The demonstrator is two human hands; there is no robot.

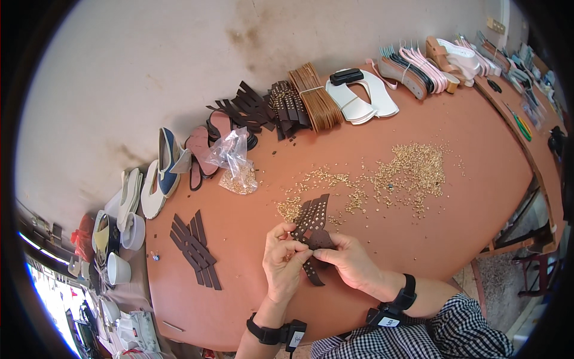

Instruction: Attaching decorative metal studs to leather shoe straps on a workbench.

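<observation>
A dark brown studded leather shoe upper (313, 216), cut into strips and dotted with gold studs, is held up between my two hands over the near part of the table. My left hand (283, 258) is closed, thumb and forefinger pinched at the piece's lower left edge. Any small stud between those fingertips is too small to make out. From the other side my right hand (354, 263) grips the upper, its thumb against the left fingertips. One strip hangs below the hands. Loose gold studs (418, 170) lie scattered beyond them.
Unstudded brown strap pieces (195, 251) lie at left. Along the wall stand a clear bag of studs (239, 178), shoes (168, 161), a bundle of brown strips (315, 99), white cutouts (362, 99) and stacked soles (412, 69). Green-handled pliers (522, 127) rest at far right.
</observation>
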